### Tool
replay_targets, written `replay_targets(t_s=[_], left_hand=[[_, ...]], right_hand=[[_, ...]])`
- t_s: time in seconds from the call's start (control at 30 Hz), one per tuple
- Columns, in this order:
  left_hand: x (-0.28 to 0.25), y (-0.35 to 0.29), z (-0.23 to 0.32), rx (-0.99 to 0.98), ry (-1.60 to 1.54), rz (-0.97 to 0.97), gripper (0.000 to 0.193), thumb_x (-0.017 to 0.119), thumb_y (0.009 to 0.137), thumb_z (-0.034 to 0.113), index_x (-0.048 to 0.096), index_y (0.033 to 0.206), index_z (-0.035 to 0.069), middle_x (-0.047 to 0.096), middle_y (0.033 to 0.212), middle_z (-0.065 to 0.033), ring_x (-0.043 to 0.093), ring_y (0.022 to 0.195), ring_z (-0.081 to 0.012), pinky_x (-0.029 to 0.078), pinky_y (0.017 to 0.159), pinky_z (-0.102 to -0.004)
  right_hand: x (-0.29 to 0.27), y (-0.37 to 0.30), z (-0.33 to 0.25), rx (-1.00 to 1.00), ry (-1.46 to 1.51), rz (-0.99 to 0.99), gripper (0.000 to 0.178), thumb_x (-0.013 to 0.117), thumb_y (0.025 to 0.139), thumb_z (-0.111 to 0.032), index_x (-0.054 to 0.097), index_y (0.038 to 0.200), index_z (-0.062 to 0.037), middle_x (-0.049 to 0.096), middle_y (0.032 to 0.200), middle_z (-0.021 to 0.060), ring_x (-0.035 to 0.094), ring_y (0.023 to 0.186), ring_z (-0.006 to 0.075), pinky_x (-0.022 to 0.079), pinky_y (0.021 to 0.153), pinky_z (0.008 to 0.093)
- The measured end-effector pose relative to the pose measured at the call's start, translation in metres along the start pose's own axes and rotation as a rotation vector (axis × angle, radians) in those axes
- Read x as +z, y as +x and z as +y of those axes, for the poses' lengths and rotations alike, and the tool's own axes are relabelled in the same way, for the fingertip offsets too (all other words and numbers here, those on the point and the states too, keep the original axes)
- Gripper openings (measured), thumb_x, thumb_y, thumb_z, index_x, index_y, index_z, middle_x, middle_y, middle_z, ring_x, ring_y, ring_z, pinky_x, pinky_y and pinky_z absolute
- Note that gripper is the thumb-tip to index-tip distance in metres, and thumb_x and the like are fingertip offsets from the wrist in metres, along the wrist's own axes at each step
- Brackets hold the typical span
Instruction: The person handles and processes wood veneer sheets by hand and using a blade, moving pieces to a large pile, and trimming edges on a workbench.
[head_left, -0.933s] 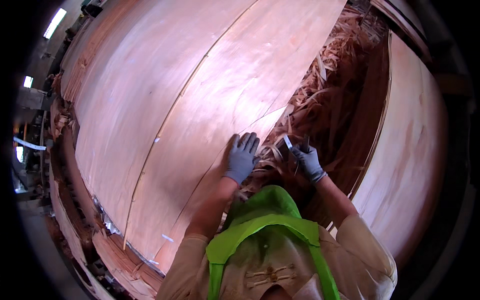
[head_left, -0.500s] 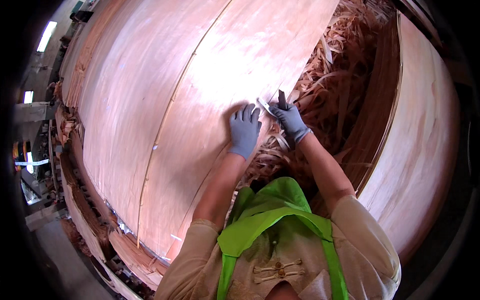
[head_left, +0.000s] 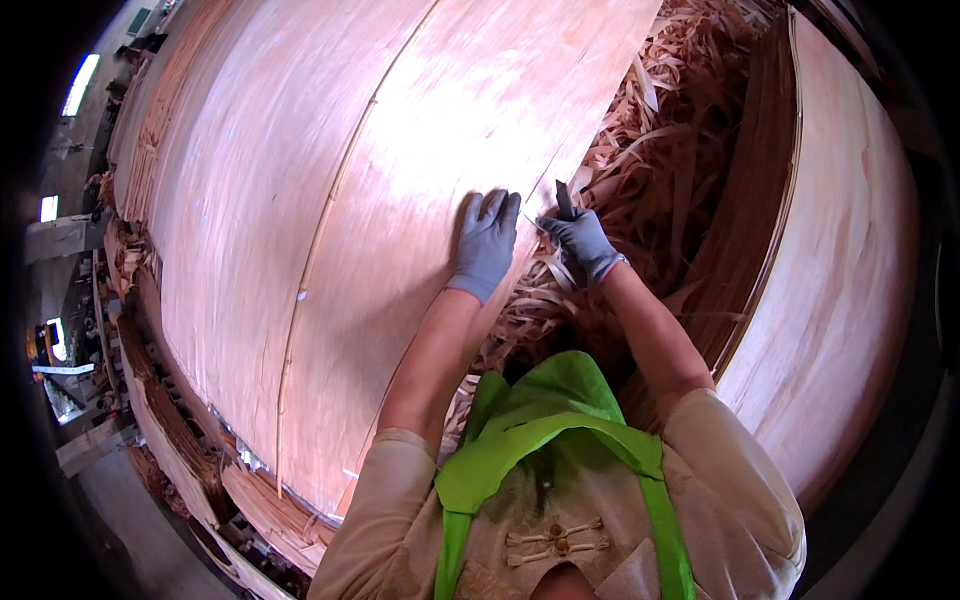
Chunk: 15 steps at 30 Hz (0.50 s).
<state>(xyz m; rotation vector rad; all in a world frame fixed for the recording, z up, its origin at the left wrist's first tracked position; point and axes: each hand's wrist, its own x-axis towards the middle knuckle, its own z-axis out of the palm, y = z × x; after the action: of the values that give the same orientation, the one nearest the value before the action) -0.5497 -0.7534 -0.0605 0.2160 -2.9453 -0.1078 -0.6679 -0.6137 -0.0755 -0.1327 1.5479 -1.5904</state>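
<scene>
My left hand (head_left: 488,245), in a grey glove, lies on the large pale wood veneer sheet (head_left: 400,230) with its fingers spread. Just right of it, at the sheet's right edge, my right hand (head_left: 582,240), also gloved in grey, is closed around a knife-like tool (head_left: 565,200). The tool's dark, flat end stands up above the fist. A thin pale strip, perhaps its blade, points from the fingers toward the left hand; its exact kind is too small to tell. A fine crack runs through the sheet near both hands.
Curly veneer shavings (head_left: 680,130) fill the gap right of the sheet. Beyond them stands another veneer stack (head_left: 820,230) with a pale top. A long dark seam (head_left: 330,210) crosses the sheet. Ragged veneer scraps (head_left: 170,430) line the left side.
My left hand has flattened, and its fingers are spread further. The pale strip at my right hand looked broad before and now shows as a thin line. The view has shifted slightly.
</scene>
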Motion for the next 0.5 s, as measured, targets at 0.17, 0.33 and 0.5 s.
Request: replay_targets(t_s=[0.17, 0.33, 0.5], left_hand=[[-0.002, 0.001, 0.003, 0.025, -0.03, 0.079, 0.042, 0.044, 0.085, 0.01, 0.045, 0.126, 0.0, 0.054, 0.121, -0.0167, 0.046, 0.119, -0.0258, 0.025, 0.106, -0.0456], [-0.003, 0.001, -0.001, 0.079, 0.026, 0.05, 0.042, 0.042, 0.085, 0.011, 0.046, 0.126, 0.003, 0.053, 0.123, -0.0136, 0.042, 0.122, -0.0241, 0.025, 0.106, -0.0449], [-0.009, 0.003, 0.003, 0.193, 0.198, -0.074, 0.042, 0.045, 0.084, 0.017, 0.05, 0.125, 0.012, 0.049, 0.129, -0.0071, 0.035, 0.127, -0.0212, 0.022, 0.106, -0.0503]], right_hand=[[-0.005, 0.01, 0.017, 0.002, -0.006, -0.001, 0.012, 0.069, 0.079, -0.011, 0.062, 0.073, -0.0045, 0.053, 0.057, -0.0006, 0.043, 0.042, 0.0079, 0.032, 0.04, 0.0235], [0.0, 0.01, 0.013, -0.006, -0.023, 0.018, 0.012, 0.069, 0.079, -0.013, 0.062, 0.073, -0.0046, 0.055, 0.056, 0.0016, 0.043, 0.04, 0.009, 0.033, 0.038, 0.0239], [-0.001, 0.011, 0.018, -0.05, 0.035, 0.037, 0.01, 0.068, 0.08, -0.012, 0.064, 0.077, -0.0035, 0.055, 0.056, 0.0013, 0.044, 0.041, 0.0089, 0.033, 0.038, 0.0236]])
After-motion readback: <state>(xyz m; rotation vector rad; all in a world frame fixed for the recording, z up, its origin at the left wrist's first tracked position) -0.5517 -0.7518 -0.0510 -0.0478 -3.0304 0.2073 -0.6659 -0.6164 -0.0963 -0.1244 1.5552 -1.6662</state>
